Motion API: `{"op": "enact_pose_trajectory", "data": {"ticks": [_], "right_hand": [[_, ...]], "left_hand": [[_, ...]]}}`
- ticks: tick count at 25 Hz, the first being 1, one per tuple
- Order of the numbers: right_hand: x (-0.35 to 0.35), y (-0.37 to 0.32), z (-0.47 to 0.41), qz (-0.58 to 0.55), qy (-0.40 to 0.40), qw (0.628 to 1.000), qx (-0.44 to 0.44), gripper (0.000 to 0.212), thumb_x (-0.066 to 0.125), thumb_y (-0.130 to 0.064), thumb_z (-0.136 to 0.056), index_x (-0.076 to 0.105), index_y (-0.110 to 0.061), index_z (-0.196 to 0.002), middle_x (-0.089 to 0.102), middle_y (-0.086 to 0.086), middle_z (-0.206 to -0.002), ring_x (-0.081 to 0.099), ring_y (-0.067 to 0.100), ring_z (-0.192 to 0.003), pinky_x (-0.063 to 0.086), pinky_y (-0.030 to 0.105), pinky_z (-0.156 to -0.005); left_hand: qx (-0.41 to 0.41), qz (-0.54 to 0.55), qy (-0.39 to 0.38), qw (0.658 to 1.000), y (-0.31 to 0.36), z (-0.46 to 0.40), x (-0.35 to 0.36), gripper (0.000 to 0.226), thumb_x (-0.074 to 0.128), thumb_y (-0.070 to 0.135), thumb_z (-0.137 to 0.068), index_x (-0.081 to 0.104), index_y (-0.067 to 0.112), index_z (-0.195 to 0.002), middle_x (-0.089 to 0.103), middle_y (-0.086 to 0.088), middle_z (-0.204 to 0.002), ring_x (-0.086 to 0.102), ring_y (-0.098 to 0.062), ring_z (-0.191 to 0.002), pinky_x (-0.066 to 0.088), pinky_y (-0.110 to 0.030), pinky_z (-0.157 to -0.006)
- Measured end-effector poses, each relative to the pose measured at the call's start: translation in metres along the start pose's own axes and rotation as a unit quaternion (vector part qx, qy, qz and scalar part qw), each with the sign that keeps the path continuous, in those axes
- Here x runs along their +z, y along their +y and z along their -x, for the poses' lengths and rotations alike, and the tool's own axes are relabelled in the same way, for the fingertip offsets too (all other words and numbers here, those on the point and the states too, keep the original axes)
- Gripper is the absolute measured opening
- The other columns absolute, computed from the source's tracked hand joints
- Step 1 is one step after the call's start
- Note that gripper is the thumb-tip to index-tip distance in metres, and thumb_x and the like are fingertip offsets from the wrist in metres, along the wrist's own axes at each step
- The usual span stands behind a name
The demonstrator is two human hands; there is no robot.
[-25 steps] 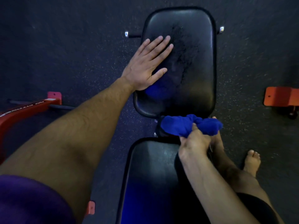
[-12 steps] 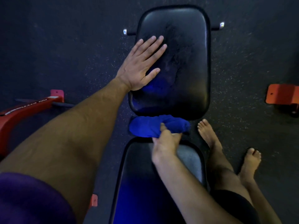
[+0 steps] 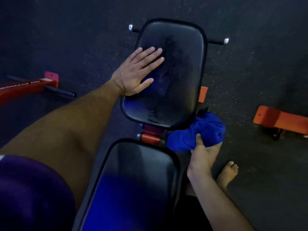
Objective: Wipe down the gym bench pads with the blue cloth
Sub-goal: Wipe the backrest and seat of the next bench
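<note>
Red hinge (image 3: pixel 150 139) fills the gap between 2 pads (image 3: pixel 173 77).

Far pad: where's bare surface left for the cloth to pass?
On the far pad, the right half and the near end are bare, bordered by the left hand and the pad's right edge. The near pad is bare too. It is crowded at the hinge gap, where the right hand holds the blue cloth.
</note>
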State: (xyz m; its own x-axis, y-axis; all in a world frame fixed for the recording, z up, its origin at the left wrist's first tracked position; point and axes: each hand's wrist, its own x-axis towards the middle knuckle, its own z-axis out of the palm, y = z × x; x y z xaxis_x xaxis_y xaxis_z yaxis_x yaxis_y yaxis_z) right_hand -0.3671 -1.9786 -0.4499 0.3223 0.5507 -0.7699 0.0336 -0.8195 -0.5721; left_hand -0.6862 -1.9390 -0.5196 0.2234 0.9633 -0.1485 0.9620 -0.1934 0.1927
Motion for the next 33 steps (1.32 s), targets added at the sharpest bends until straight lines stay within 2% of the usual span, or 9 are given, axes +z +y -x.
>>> {"op": "enact_pose_trajectory", "data": {"ticks": [4,7,10,14,18,21,25,30,33], "right_hand": [[-0.027,-0.075,-0.003,0.173,-0.209,0.934,-0.232,0.051,0.062,-0.007,-0.095,0.043,-0.033,-0.133,0.061,-0.027,-0.112,0.058,-0.007,-0.109,0.043,0.012,-0.091],[-0.03,-0.126,-0.014,0.235,-0.258,0.885,-0.308,0.046,0.063,-0.014,-0.094,0.045,-0.027,-0.134,0.059,-0.008,-0.123,0.056,0.009,-0.119,0.045,0.034,-0.105],[-0.018,-0.171,-0.026,0.305,-0.27,0.837,-0.366,0.052,0.063,-0.02,-0.089,0.044,-0.025,-0.136,0.059,0.002,-0.128,0.056,0.016,-0.119,0.042,0.046,-0.107],[0.024,-0.23,-0.05,0.343,-0.265,0.798,-0.418,0.053,0.069,-0.014,-0.089,0.044,-0.017,-0.136,0.061,-0.014,-0.113,0.057,-0.012,-0.096,0.047,0.031,-0.097],[0.111,-0.275,-0.08,0.36,-0.323,0.727,-0.488,0.043,0.065,-0.02,-0.09,0.049,-0.018,-0.13,0.065,-0.006,-0.113,0.062,0.003,-0.103,0.05,0.032,-0.096],[0.19,-0.282,-0.09,0.426,-0.415,0.59,-0.546,0.037,0.059,-0.016,-0.092,0.055,-0.015,-0.129,0.064,-0.006,-0.115,0.059,0.005,-0.104,0.046,0.024,-0.096],[0.276,-0.289,-0.086,0.508,-0.509,0.355,-0.597,0.035,0.056,-0.018,-0.094,0.055,-0.011,-0.129,0.056,-0.008,-0.112,0.052,0.011,-0.105,0.038,0.014,-0.093],[0.334,-0.261,-0.074,0.598,-0.562,0.215,-0.529,0.034,0.05,-0.02,-0.095,0.05,-0.015,-0.129,0.052,0.0,-0.113,0.05,0.017,-0.108,0.039,0.034,-0.102],[0.345,-0.241,-0.073,0.653,-0.557,0.099,-0.504,0.037,0.051,-0.028,-0.099,0.046,-0.018,-0.135,0.048,0.005,-0.12,0.05,0.019,-0.111,0.038,0.033,-0.096]], "left_hand": [[-0.048,0.019,-0.046,0.998,0.01,-0.003,-0.017,0.067,0.031,0.045,-0.103,0.019,0.017,-0.163,0.01,-0.004,-0.171,0.008,-0.024,-0.158,0.003,-0.045,-0.128],[-0.218,0.092,-0.03,0.971,0.066,-0.008,-0.028,0.068,0.041,0.028,-0.095,0.028,0.011,-0.16,0.015,-0.007,-0.17,0.013,-0.026,-0.158,0.008,-0.049,-0.128],[-0.483,0.204,0.076,0.848,0.146,-0.001,-0.01,0.065,0.045,0.027,-0.099,0.028,0.007,-0.159,0.016,-0.011,-0.17,0.013,-0.028,-0.157,0.009,-0.051,-0.127],[-0.708,0.199,0.153,0.66,0.204,-0.041,0.012,0.069,0.036,0.043,-0.1,0.024,0.014,-0.162,0.012,-0.007,-0.171,0.009,-0.027,-0.158,0.006,-0.056,-0.126],[-0.741,0.125,0.152,0.642,0.194,-0.068,0.026,0.078,0.044,0.046,-0.092,0.025,0.017,-0.162,0.014,-0.007,-0.171,0.011,-0.028,-0.158,0.003,-0.056,-0.126],[-0.746,0.116,0.181,0.63,0.202,-0.064,0.037,0.079,0.046,0.044,-0.09,0.027,0.016,-0.161,0.015,-0.008,-0.171,0.012,-0.029,-0.158,0.007,-0.06,-0.125],[-0.746,0.12,0.193,0.626,0.195,-0.067,0.031,0.075,0.045,0.041,-0.091,0.028,0.017,-0.161,0.017,-0.007,-0.171,0.013,-0.027,-0.158,0.009,-0.06,-0.125],[-0.751,0.108,0.218,0.614,0.198,-0.066,0.034,0.073,0.045,0.038,-0.093,0.03,0.018,-0.161,0.019,-0.005,-0.17,0.015,-0.025,-0.158,0.011,-0.059,-0.125],[-0.751,0.104,0.229,0.611,0.197,-0.068,0.031,0.07,0.045,0.036,-0.094,0.032,0.018,-0.16,0.02,-0.005,-0.17,0.017,-0.025,-0.157,0.013,-0.059,-0.125]]}}
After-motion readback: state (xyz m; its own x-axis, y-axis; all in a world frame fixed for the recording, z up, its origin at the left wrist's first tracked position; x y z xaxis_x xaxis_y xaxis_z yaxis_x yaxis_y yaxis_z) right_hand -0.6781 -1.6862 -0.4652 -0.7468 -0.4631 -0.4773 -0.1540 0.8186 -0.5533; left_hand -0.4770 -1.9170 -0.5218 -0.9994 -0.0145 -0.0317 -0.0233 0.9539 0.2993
